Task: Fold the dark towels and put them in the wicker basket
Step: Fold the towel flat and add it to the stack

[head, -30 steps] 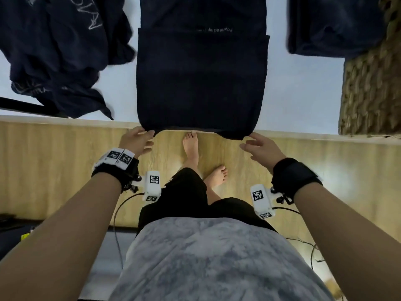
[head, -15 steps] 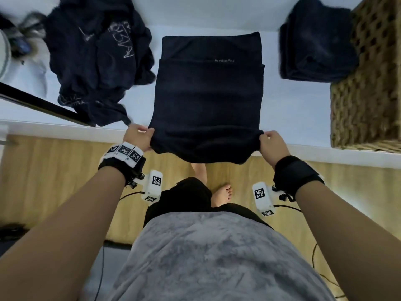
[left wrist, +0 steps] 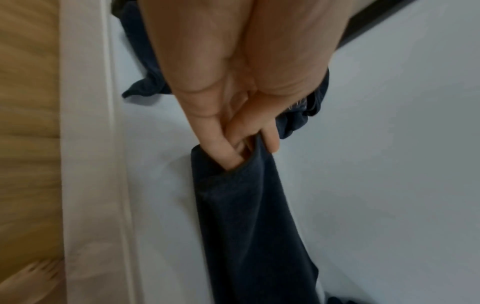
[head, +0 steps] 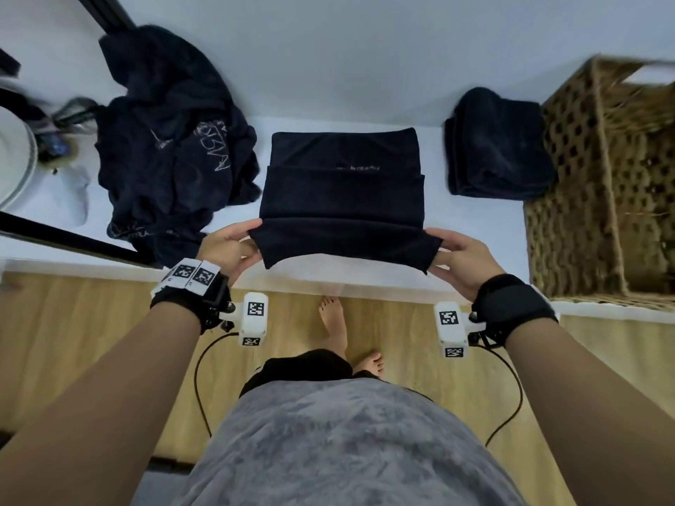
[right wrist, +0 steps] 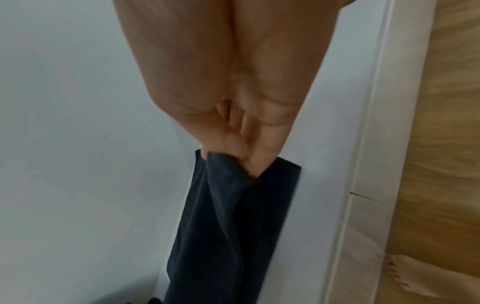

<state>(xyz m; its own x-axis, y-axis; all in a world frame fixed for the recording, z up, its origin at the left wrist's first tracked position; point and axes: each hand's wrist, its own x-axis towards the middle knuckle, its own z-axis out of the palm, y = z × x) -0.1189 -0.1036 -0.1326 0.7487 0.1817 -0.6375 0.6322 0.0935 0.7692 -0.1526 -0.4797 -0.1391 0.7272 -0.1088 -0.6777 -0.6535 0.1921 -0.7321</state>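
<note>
From the head camera, a dark navy towel [head: 343,199] lies on the white tabletop [head: 365,85], folded in flat layered bands with a line of pale lettering across an upper band. Its near edge is lifted off the surface: the left hand [head: 228,246] pinches the near left corner, the right hand [head: 458,255] pinches the near right corner. A rumpled heap of dark towels [head: 171,147] sits to the left, a folded dark towel [head: 496,144] to the right, just beside the wicker basket [head: 599,199].

In the left wrist view, the thumb and fingers [left wrist: 221,148] close on a bunched corner of the plush navy cloth [left wrist: 246,216], which hangs above the white surface.

In the right wrist view, the fingertips [right wrist: 249,162] clamp the other corner, the fabric [right wrist: 228,226] creased lengthwise near the table's edge.
</note>
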